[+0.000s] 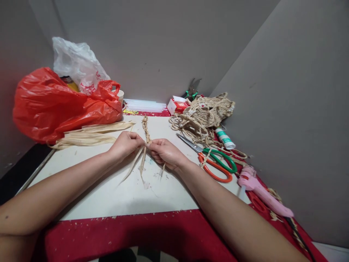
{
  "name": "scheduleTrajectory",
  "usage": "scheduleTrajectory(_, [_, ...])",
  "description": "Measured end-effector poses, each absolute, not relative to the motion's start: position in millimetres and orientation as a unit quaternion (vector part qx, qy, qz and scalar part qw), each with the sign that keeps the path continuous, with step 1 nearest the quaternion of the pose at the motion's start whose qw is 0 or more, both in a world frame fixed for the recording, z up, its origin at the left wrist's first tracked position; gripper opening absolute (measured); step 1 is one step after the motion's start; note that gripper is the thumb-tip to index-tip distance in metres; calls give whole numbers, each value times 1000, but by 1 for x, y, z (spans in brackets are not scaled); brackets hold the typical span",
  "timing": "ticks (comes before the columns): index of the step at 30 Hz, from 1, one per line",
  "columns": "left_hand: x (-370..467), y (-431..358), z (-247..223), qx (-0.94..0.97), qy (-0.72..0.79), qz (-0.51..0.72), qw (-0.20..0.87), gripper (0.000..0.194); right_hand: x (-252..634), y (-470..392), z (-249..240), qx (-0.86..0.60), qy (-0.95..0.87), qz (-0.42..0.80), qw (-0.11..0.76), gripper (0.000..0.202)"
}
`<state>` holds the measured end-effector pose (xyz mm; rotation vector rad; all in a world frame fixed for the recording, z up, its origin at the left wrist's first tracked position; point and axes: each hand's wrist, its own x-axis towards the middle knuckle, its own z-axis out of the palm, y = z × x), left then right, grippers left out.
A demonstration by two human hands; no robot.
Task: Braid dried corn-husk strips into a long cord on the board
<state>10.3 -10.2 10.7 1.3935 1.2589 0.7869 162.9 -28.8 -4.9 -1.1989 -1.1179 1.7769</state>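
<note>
Left hand (128,145) and right hand (165,151) pinch the near end of a short husk braid (145,127) midway across the white board (174,198), its far length plaited, the loose strands (142,164) nearer the body still unbraided.

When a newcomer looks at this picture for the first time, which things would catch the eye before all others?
Probably first the big red bag at the back left, bright against the grey wall. Next, perhaps, the scissors with one green and one orange handle, right of the hands, and the pink glue gun nearer the right edge. In the middle, the left hand and right hand pinch the braid at its near end.
</note>
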Motion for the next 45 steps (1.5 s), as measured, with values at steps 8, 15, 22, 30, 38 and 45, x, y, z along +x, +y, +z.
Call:
scheduleTrajectory(8, [12, -11, 13, 530, 512, 311, 600, 11, 162, -30, -5, -473, -458, 668, 347, 25])
scheduleTrajectory(15, [13, -6, 9, 502, 526, 285, 624, 8, 162, -32, -4, -480, -524, 617, 340, 22])
scheduleTrajectory(22, [8, -8, 19, 637, 503, 268, 519, 17, 164, -31, -5, -465, -524, 626, 341, 26])
scheduleTrajectory(30, [8, -1, 13, 596, 470, 344, 553, 11, 172, -27, -1, -435, -471, 694, 328, 25])
scheduleTrajectory(38, [12, -3, 5, 541, 411, 229, 697, 2, 175, -27, 6, -426, -456, 724, 292, 16])
scheduleTrajectory(45, [14, 0, 0, 661, 452, 251, 544, 14, 175, -26, 6, -455, -458, 710, 280, 19])
